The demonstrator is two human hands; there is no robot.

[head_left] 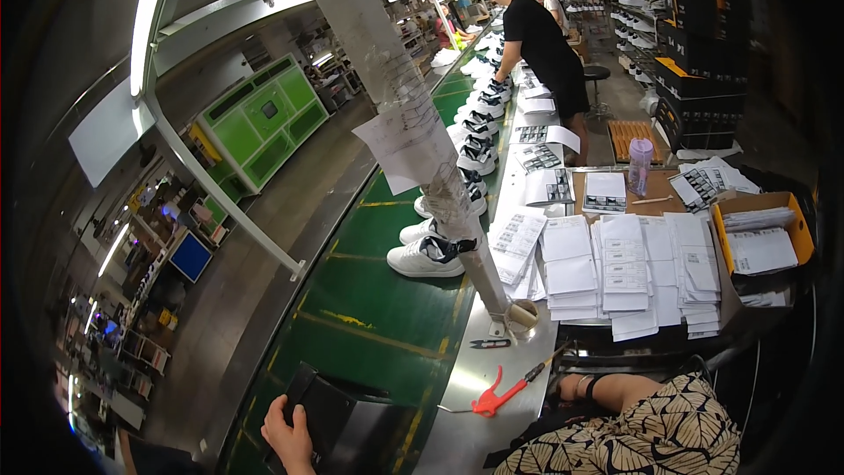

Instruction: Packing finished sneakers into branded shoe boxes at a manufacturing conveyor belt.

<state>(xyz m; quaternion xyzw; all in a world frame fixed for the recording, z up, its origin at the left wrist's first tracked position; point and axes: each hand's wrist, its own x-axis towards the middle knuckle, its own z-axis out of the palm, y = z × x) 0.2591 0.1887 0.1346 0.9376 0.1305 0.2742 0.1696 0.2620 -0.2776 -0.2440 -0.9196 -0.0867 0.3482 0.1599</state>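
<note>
The left hand [286, 435] has its grip closed on the near edge of a black box [338, 418] on the green conveyor [369, 317]; the right hand is out of view

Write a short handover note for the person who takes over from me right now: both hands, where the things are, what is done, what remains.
Left hand: grips the near edge of the black box on the green belt.
Right hand: at the bench edge, mostly hidden, so its grip cannot be told. A red tool lies beside it.
Things: white shoes are lined up farther along the belt, and paper stacks are on the bench.
Done: the box is in hand.
Left: the shoes are untouched on the belt.
</note>
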